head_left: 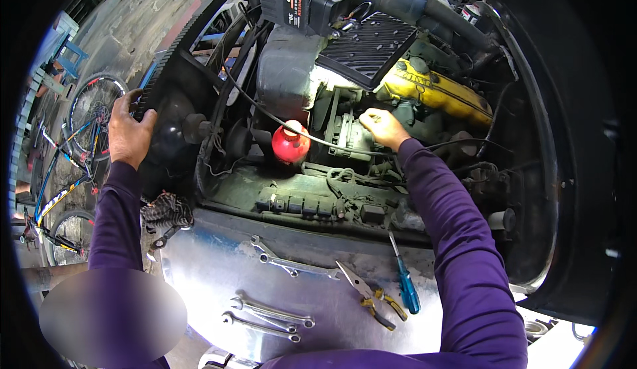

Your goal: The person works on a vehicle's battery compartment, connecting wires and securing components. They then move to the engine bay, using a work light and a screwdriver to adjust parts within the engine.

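Open engine bay, dusty silver metal panel (219, 269) with steel spanners (285, 263) | bicycle (66, 163) left | left hand (129, 133) gripping black bay edge (174, 37) | right hand (383, 127) curled on engine part, grip unclear | red round cap (290, 143) between.

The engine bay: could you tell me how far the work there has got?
Tools are laid out on the fender: wrenches, pliers, screwdriver. The right hand reaches bare among the engine parts; the left hand grips the bay's edge. Nothing visibly removed.
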`<state>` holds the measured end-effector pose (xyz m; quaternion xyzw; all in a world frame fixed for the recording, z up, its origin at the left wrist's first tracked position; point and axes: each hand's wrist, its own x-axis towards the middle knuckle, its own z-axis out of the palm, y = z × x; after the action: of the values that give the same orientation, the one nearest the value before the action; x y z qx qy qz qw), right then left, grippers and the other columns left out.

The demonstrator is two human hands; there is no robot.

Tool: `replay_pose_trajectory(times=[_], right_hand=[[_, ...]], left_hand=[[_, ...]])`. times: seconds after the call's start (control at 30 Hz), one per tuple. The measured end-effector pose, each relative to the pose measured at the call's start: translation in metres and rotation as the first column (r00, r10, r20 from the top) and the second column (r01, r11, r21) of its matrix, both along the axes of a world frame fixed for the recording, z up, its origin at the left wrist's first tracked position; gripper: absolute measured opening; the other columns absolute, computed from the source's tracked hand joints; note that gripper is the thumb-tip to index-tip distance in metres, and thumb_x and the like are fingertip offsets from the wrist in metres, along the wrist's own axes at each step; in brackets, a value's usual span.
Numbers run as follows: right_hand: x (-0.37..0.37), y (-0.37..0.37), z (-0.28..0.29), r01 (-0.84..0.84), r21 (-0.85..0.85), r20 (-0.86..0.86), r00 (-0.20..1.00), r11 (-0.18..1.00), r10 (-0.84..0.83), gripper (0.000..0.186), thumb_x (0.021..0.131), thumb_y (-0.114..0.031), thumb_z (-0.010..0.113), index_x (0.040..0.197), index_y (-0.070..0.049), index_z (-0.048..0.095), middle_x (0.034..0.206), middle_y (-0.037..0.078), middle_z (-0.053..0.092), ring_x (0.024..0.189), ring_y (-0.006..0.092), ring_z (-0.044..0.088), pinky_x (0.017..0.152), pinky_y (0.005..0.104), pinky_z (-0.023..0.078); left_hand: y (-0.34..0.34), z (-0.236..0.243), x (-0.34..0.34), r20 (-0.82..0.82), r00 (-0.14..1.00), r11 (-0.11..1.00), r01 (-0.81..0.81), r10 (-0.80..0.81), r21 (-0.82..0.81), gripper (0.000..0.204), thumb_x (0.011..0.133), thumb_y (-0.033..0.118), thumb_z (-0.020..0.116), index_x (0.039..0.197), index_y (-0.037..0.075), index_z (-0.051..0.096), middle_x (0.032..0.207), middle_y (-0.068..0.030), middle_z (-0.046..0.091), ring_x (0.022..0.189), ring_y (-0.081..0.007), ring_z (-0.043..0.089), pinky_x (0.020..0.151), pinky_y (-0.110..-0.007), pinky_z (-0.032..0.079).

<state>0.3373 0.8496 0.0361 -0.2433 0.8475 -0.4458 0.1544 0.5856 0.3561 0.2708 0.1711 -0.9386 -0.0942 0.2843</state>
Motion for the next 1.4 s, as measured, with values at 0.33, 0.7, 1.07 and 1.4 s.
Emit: replay_pose_trajectory(times=[0.33, 0.7, 1.07, 1.4], right_hand=[[-0.079, -0.033, -0.018, -0.007, 0.285, -0.332, 0.937, 0.959, 0.105, 0.026, 0.097, -0.016, 0.058, 0.086, 0.002, 0.073, 0.082, 0.021, 0.073, 0.077, 0.0332, 0.073, 0.075, 0.0413, 0.058], [-0.054, -0.029, 0.013, 0.202, -0.034, 0.296, 0.937, 0.979, -0.183, 0.024, 0.099, -0.019, 0.058, 0.09, 0.0, 0.07, 0.072, 0.009, 0.065, 0.065, 0.0172, 0.062, 0.065, 0.0335, 0.05], [-0.033, -0.015, 0.015, -0.156, -0.043, 0.088, 0.983, 0.987, 0.159, 0.025, 0.099, -0.021, 0.059, 0.087, -0.002, 0.066, 0.073, 0.007, 0.065, 0.068, 0.0175, 0.061, 0.069, 0.0332, 0.051], [-0.001, -0.005, 0.034, -0.416, 0.575, -0.241, 0.737, 0.704, 0.632, 0.025, 0.095, -0.027, 0.068, 0.113, -0.011, 0.075, 0.104, 0.018, 0.075, 0.099, 0.0378, 0.072, 0.087, 0.0466, 0.058]], left_hand=[[-0.008, 0.001, 0.002, 0.017, 1.0, 0.999, 0.017, -0.018, 0.035, 0.05, 0.088, 0.012, 0.074, 0.136, 0.002, 0.065, 0.131, -0.0166, 0.067, 0.12, -0.0292, 0.068, 0.105, -0.039, 0.053], [-0.007, 0.001, 0.002, 0.013, 1.0, 0.998, 0.016, -0.017, 0.056, 0.049, 0.089, 0.012, 0.074, 0.136, 0.002, 0.064, 0.131, -0.0158, 0.068, 0.118, -0.0291, 0.069, 0.105, -0.039, 0.053], [-0.009, 0.0, 0.001, 0.032, 0.999, 1.0, -0.008, 0.009, -0.008, 0.05, 0.088, 0.013, 0.075, 0.136, 0.002, 0.065, 0.131, -0.0164, 0.068, 0.118, -0.0298, 0.069, 0.105, -0.04, 0.053], [-0.019, -0.004, 0.0, 0.039, 0.999, 0.998, 0.004, -0.002, -0.058, 0.049, 0.088, 0.011, 0.074, 0.136, 0.001, 0.065, 0.132, -0.0155, 0.067, 0.12, -0.0284, 0.068, 0.105, -0.039, 0.053]])
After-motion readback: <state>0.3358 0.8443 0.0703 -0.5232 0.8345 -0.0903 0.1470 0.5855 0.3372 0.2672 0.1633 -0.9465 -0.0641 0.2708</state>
